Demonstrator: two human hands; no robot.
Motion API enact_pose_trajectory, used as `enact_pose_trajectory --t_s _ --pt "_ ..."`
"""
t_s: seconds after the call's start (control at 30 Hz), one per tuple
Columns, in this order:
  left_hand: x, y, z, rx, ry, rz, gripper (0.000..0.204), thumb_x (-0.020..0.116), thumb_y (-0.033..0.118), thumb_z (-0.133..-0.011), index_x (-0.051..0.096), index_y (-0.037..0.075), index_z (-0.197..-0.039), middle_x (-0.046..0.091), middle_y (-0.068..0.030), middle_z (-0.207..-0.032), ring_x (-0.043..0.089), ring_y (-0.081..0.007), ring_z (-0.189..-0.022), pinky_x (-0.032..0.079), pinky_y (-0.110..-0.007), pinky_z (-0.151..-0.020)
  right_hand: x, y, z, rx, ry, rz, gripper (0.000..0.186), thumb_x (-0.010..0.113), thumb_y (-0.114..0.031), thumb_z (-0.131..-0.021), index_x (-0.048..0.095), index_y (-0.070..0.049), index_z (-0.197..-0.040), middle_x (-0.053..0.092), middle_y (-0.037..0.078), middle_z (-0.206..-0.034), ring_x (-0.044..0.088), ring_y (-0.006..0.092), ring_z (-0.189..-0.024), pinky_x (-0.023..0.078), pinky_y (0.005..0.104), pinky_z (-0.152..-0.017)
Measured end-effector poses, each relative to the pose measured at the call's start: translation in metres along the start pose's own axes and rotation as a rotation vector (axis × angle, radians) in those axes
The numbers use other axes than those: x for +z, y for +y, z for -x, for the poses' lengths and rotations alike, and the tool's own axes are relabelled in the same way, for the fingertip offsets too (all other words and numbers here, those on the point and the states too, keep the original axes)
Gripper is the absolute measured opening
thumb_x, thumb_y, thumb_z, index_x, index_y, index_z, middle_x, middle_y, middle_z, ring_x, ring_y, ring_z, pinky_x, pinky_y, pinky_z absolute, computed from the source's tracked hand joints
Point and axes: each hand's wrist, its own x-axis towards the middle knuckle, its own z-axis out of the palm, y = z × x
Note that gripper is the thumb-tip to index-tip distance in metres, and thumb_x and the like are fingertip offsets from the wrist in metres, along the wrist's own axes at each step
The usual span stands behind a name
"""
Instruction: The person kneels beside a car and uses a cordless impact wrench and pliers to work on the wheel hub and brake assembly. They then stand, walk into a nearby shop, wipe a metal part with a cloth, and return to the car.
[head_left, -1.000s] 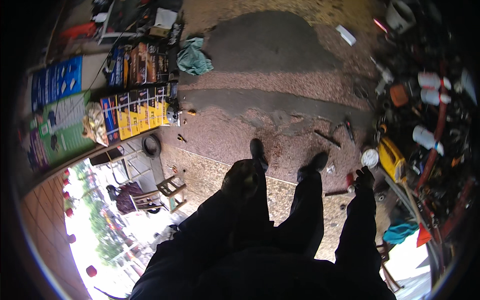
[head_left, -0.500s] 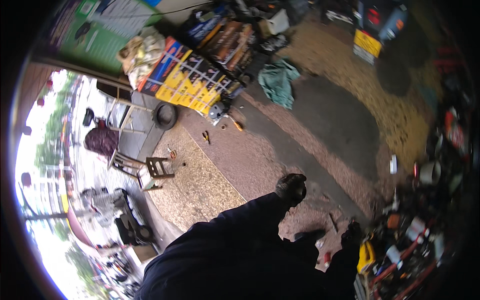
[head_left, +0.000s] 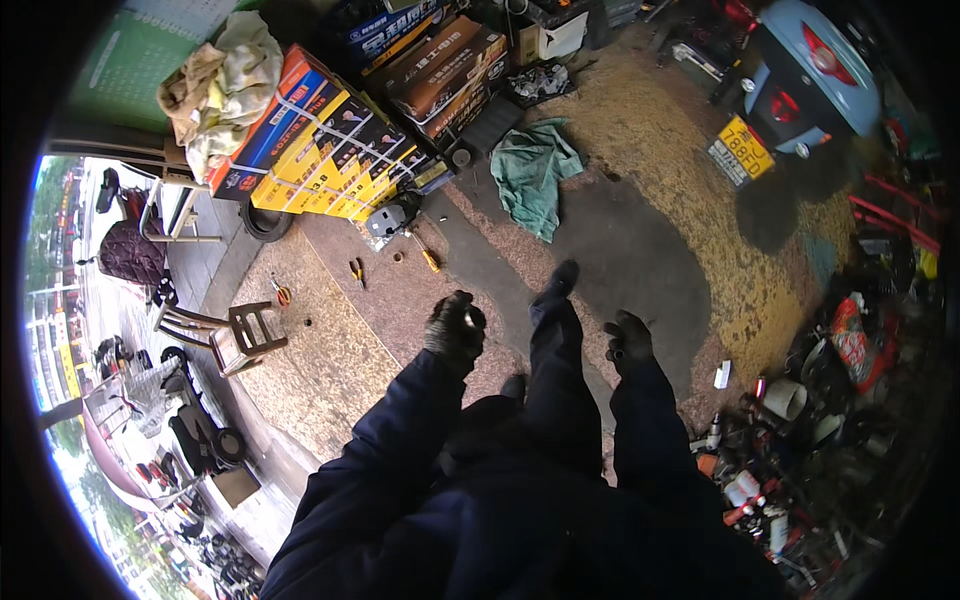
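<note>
Both my hands wear dark work gloves and hang over the floor in front of my legs. My left hand (head_left: 455, 332) is closed around a small shiny metal piece (head_left: 472, 318), mostly hidden by the fingers. My right hand (head_left: 629, 342) has curled fingers, and a small dark round shape shows at them; I cannot make out what it is. On the floor ahead lie yellow-and-black pliers (head_left: 357, 272), a screwdriver with an orange handle (head_left: 429, 256) and an orange-handled hand tool (head_left: 281, 290). A green cloth (head_left: 538, 178) is crumpled farther ahead.
Strapped battery boxes (head_left: 320, 145) are stacked ahead, a cloth bundle on top. A small wooden chair (head_left: 245, 338) and a tyre (head_left: 265, 222) are at left. A blue scooter (head_left: 810, 70) stands far right. Cluttered parts and cans (head_left: 770, 500) fill the right side.
The view has shifted, and the boxes and tools sit farther left in it. One leg is now stepped forward. My right hand has come clearly into view, raised beside the leg.
</note>
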Motion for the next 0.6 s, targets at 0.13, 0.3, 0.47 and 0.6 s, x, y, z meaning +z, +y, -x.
enact_pose_trajectory --t_s 0.13,0.3,0.47,0.6 --pt "0.014 0.048 -0.077 0.195 0.082 0.076 0.025 0.064 0.028 -0.088 0.057 0.008 -0.102 0.057 0.0010 -0.070 0.055 -0.0105 -0.060 0.047 -0.022 -0.047 0.083 -0.063 -0.133 0.002 -0.003 0.367 0.043 0.060 -0.025 -0.086 0.051 -0.005 -0.123 0.060 0.008 -0.082 0.048 0.0135 -0.048 0.039 0.0300 -0.040" --pt "0.009 0.079 -0.185 0.036 0.162 0.279 0.030 0.062 0.040 -0.088 0.058 0.014 -0.104 0.057 0.0029 -0.070 0.052 -0.0104 -0.048 0.040 -0.024 -0.034 0.175 -0.113 -0.301 -0.172 -0.059 1.051 0.056 0.066 -0.034 -0.083 0.048 -0.002 -0.126 0.061 0.011 -0.096 0.054 0.0168 -0.066 0.045 0.0322 -0.057" --pt "-0.001 0.094 -0.301 -0.001 0.311 0.221 0.036 0.060 0.047 -0.087 0.056 0.016 -0.106 0.054 0.0040 -0.069 0.047 -0.0104 -0.044 0.037 -0.023 -0.034 0.261 -0.119 -0.450 -0.216 -0.347 1.206 0.078 0.075 -0.035 -0.076 0.037 -0.003 -0.136 0.055 0.018 -0.126 0.055 0.0264 -0.112 0.046 0.0357 -0.092" --pt "-0.022 0.110 -0.401 -0.068 0.313 0.335 0.029 0.056 0.041 -0.092 0.056 0.016 -0.104 0.051 0.0048 -0.069 0.045 -0.0085 -0.045 0.035 -0.020 -0.036 0.320 -0.102 -0.553 -0.295 -0.158 1.912 0.095 0.074 -0.048 -0.074 0.026 -0.007 -0.144 0.051 0.022 -0.131 0.052 0.0323 -0.120 0.045 0.0394 -0.095"
